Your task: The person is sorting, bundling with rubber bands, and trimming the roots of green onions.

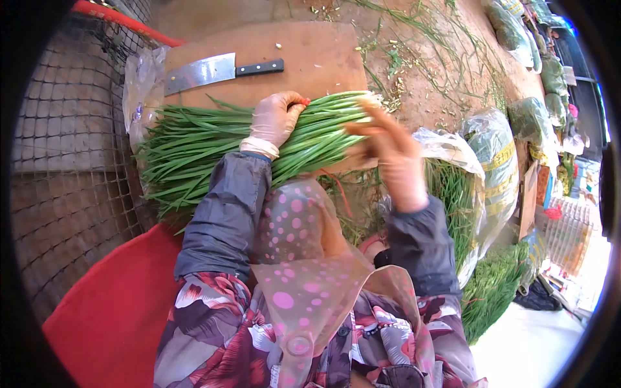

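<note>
A big bundle of garlic chives (194, 145) lies crosswise in front of me, leaves to the left and pale cut ends to the right. My left hand (275, 121), in a thin glove, is closed on the top of the bundle. A small bit of red shows at its thumb and fingertips, at the stems. My right hand (393, 152) is blurred by motion at the pale stem ends, its fingers stretched out and apart. Behind the bundle, a cleaver (210, 72) with a black handle lies flat on a wooden board (310, 48).
Wire mesh (71, 123) and a red cloth-like surface (116, 291) are on the left. Scraps and loose leaves litter the ground (440, 84). On the right stand a plastic bag of greens (453, 187), a wrapped clear bag (495, 161) and a heap of chives (495, 284).
</note>
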`<action>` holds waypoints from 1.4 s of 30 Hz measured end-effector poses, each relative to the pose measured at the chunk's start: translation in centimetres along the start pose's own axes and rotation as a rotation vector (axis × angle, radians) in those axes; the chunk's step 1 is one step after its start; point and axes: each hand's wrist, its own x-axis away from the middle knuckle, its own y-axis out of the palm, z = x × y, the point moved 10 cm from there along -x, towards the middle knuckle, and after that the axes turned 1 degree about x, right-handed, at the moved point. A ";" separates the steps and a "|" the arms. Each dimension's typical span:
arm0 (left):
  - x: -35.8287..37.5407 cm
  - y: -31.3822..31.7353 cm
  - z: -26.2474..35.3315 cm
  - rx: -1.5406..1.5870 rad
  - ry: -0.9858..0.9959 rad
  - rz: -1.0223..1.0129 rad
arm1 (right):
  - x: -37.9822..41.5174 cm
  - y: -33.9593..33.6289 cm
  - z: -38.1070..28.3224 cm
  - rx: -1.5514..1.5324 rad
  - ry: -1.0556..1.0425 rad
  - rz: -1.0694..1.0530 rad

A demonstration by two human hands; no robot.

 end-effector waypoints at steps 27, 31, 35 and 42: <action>-0.8 -1.2 -0.7 0.009 0.024 0.119 | 5.1 6.0 6.0 0.513 -0.666 -0.253; -0.5 -1.2 -0.8 -0.034 0.071 0.143 | 4.9 6.1 5.6 0.206 -0.387 -0.231; 0.2 -1.1 2.3 -0.174 0.173 0.138 | 2.8 10.3 2.0 0.511 -0.559 -0.377; -0.1 -1.1 2.6 -0.087 0.122 0.043 | -2.7 11.6 8.7 0.103 0.429 -0.415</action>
